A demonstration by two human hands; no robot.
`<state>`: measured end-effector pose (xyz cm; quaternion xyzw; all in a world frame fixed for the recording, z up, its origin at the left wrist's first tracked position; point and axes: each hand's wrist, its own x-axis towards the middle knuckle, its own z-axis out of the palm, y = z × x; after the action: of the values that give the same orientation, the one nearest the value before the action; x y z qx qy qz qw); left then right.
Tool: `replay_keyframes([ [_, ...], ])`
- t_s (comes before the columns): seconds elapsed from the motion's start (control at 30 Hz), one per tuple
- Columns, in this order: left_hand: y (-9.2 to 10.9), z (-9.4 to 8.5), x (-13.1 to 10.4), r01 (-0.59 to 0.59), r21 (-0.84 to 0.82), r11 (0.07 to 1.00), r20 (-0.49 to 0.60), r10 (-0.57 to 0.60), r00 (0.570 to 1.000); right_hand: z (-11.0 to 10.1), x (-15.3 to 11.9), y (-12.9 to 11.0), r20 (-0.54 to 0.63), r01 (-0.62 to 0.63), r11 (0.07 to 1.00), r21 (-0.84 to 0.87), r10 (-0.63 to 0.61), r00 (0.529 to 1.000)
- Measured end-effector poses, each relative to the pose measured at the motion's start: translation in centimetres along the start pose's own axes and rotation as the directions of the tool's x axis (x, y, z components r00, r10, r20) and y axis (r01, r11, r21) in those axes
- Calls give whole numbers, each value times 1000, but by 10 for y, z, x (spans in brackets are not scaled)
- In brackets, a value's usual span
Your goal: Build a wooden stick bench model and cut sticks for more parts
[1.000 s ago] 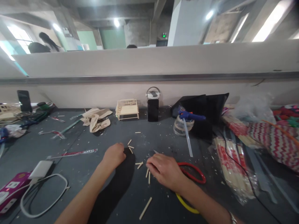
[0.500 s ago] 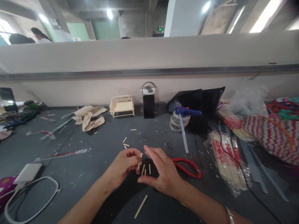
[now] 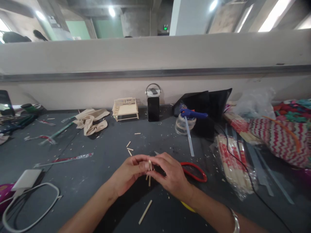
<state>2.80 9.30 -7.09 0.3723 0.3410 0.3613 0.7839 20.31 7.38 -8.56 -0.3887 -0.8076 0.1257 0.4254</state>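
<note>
Near the middle of the dark table, my left hand [image 3: 130, 171] pinches short pale wooden sticks [image 3: 150, 165] between thumb and fingers. My right hand [image 3: 171, 173] meets it from the right, its fingertips closed at the same small sticks. How the sticks sit between the fingertips is partly hidden. More short sticks [image 3: 149, 181] show just below the fingers. A longer stick [image 3: 145, 212] lies on the table nearer to me. Several small pieces [image 3: 130, 149] lie beyond my left hand.
Red-handled scissors [image 3: 194, 171] lie beside my right hand. Farther back are a small wooden bench model [image 3: 125, 109], a black phone [image 3: 153, 109], a blue glue gun [image 3: 193, 114] and crumpled cloth [image 3: 91, 121]. Packed sticks [image 3: 234, 165] lie right, a white adapter [image 3: 27, 180] left.
My right hand has closed from an open pose and moved in to the sticks at my left fingertips. The view has shifted slightly.
</note>
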Motion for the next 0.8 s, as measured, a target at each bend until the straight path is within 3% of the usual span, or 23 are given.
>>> replay_keyframes([
  [0.33, -6, -2, 0, 28, 0, 1000, -14, -28, 1000, 0, 1, 0, -84, -11, 999, -37, 7, 996],
  [0.53, -7, 4, -2, -19, -20, 1000, -15, 19, 1000, 2, 0, -2, -105, -11, 999, -52, 5, 994],
  [0.8, -4, 5, -5, 38, -26, 999, 9, -38, 999, 2, 0, 0, -120, -29, 1000, 8, 29, 992],
])
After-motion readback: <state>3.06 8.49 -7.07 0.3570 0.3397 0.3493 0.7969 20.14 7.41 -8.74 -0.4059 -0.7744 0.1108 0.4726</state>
